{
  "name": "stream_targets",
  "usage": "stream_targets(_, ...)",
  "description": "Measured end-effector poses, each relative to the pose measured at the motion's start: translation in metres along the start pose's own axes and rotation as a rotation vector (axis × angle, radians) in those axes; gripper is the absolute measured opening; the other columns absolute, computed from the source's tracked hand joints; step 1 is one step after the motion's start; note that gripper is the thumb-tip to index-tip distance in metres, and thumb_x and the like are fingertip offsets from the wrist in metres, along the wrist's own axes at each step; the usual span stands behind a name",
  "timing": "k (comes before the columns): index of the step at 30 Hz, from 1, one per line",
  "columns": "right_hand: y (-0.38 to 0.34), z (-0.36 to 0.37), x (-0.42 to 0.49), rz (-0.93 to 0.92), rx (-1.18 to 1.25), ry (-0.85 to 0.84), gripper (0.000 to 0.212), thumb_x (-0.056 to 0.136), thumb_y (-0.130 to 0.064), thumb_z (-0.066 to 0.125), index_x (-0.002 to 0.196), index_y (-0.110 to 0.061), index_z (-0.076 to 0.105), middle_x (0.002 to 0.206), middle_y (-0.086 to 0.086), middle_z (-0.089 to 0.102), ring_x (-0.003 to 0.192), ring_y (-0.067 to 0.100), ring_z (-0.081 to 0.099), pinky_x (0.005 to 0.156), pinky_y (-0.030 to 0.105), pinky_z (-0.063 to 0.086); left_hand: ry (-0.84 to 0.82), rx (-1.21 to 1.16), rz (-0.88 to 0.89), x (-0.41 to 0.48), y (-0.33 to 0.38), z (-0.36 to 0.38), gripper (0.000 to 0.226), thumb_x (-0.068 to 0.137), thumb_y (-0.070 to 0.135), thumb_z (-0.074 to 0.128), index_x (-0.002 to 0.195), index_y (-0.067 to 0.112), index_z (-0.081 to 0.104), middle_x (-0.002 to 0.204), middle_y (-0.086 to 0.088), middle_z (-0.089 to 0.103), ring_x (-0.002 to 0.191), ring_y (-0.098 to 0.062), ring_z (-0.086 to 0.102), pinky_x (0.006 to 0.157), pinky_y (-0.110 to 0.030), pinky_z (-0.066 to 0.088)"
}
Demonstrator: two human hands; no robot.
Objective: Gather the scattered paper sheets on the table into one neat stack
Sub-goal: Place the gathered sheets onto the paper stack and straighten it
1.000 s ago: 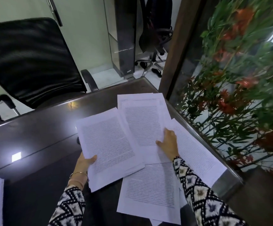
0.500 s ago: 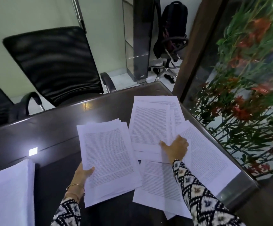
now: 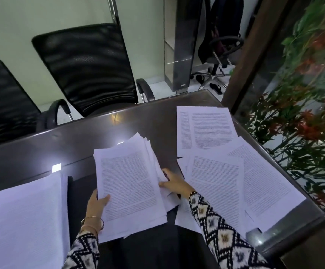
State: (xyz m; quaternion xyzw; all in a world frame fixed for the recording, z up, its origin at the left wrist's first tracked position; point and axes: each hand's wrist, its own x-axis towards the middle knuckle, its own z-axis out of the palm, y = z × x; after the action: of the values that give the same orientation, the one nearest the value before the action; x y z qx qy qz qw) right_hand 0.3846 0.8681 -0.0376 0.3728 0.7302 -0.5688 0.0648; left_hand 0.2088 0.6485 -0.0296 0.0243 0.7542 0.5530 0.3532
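Observation:
A fanned bundle of printed sheets lies tilted in the middle of the dark table. My left hand grips its lower left edge, thumb on top. My right hand holds the bundle's right edge, fingers curled under the sheets. Loose printed sheets lie overlapping to the right, with two more sheets further back near the far right corner. A thick white paper stack rests at the left.
Two black mesh chairs stand behind the table's far edge. A glass wall with red-flowered plants runs along the table's right edge. A rolling chair with a backpack stands further back.
My right hand left the loose sheets on the right and came over to the bundle's right edge. The bundle has fanned out more. The view shifted left, showing more of the white stack.

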Motion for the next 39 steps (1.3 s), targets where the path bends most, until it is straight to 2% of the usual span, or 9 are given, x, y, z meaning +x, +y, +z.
stream_targets(4,-0.007,0.018,-0.006,0.001,0.129,0.210,0.055,0.098,-0.036,0.053,0.146,-0.018,0.034,0.138,0.003,0.051,0.124,0.021,0.052,0.104,0.036,0.043,0.021,0.037,0.036,-0.005,-0.009,-0.003,0.048,0.086,0.001,0.062,0.128,0.011,0.041,0.114,-0.011,0.056,0.102,-0.033,0.057,0.092,-0.046,0.046)
stream_targets(9,-0.015,0.047,-0.008,-0.075,0.025,-0.018,0.052,0.095,-0.030,0.061,0.139,-0.013,0.040,0.135,0.005,0.055,0.125,0.021,0.054,0.097,0.028,0.044,0.024,0.066,0.026,-0.005,-0.007,0.011,0.061,0.090,0.018,0.061,0.142,0.014,0.030,0.123,-0.008,0.054,0.112,-0.029,0.053,0.104,-0.047,0.041)
stream_targets(14,-0.009,0.056,-0.016,-0.008,0.066,0.382,0.043,0.093,-0.033,0.061,0.129,-0.013,0.047,0.114,0.001,0.061,0.105,0.021,0.061,0.085,0.031,0.049,0.104,0.126,0.049,0.004,-0.027,-0.005,0.048,0.080,0.028,0.068,0.122,0.008,0.058,0.121,-0.017,0.058,0.108,-0.034,0.059,0.098,-0.048,0.046)
stream_targets(19,-0.012,0.063,-0.020,-0.081,0.188,0.151,0.067,0.074,-0.057,0.072,0.129,-0.022,0.053,0.124,-0.002,0.065,0.115,0.016,0.062,0.102,0.039,0.048,-0.020,0.127,0.073,0.033,-0.073,0.000,0.070,0.065,0.050,0.075,0.117,0.006,0.061,0.126,-0.016,0.054,0.111,-0.029,0.059,0.100,-0.049,0.046)
stream_targets(21,-0.012,0.056,-0.024,-0.074,0.319,0.143,0.047,0.081,-0.033,0.076,0.124,-0.027,0.056,0.121,-0.001,0.067,0.111,0.017,0.064,0.101,0.043,0.049,0.006,0.086,0.078,0.030,-0.069,-0.007,0.062,0.062,0.057,0.075,0.107,0.016,0.066,0.122,-0.016,0.057,0.107,-0.030,0.061,0.097,-0.051,0.048)
stream_targets(26,-0.029,0.038,-0.040,-0.108,0.828,-0.049,0.067,0.073,-0.003,0.072,0.135,-0.007,0.047,0.125,0.017,0.062,0.105,0.026,0.065,0.086,0.031,0.057,-0.117,-0.277,-0.019,-0.005,-0.014,-0.013,0.043,0.079,0.025,0.073,0.116,0.008,0.060,0.121,-0.018,0.063,0.108,-0.037,0.061,0.098,-0.054,0.045)
stream_targets(30,-0.038,0.020,-0.059,-0.079,0.819,-0.094,0.061,0.074,-0.005,0.073,0.131,-0.013,0.053,0.115,0.010,0.068,0.095,0.022,0.070,0.078,0.029,0.058,-0.305,-0.409,-0.250,-0.017,-0.006,-0.014,0.054,0.076,0.034,0.075,0.117,0.003,0.063,0.114,-0.018,0.068,0.109,-0.039,0.062,0.100,-0.054,0.044)
stream_targets(35,-0.032,0.002,-0.070,-0.070,0.782,-0.053,0.043,0.093,0.002,0.057,0.134,-0.008,0.052,0.129,0.018,0.062,0.106,0.028,0.065,0.087,0.031,0.056,-0.244,-0.381,-0.169,-0.019,0.017,-0.008,0.061,0.068,0.045,0.076,0.112,0.004,0.066,0.109,-0.014,0.071,0.103,-0.035,0.065,0.094,-0.047,0.049)
stream_targets(39,-0.028,0.000,-0.075,-0.002,0.709,-0.068,0.051,0.086,-0.014,0.070,0.134,-0.009,0.052,0.131,0.014,0.062,0.120,0.030,0.060,0.096,0.034,0.052,-0.349,-0.507,-0.141,-0.028,0.029,0.002,0.035,0.089,0.021,0.060,0.118,0.001,0.060,0.115,-0.017,0.067,0.099,-0.034,0.065,0.087,-0.046,0.053)
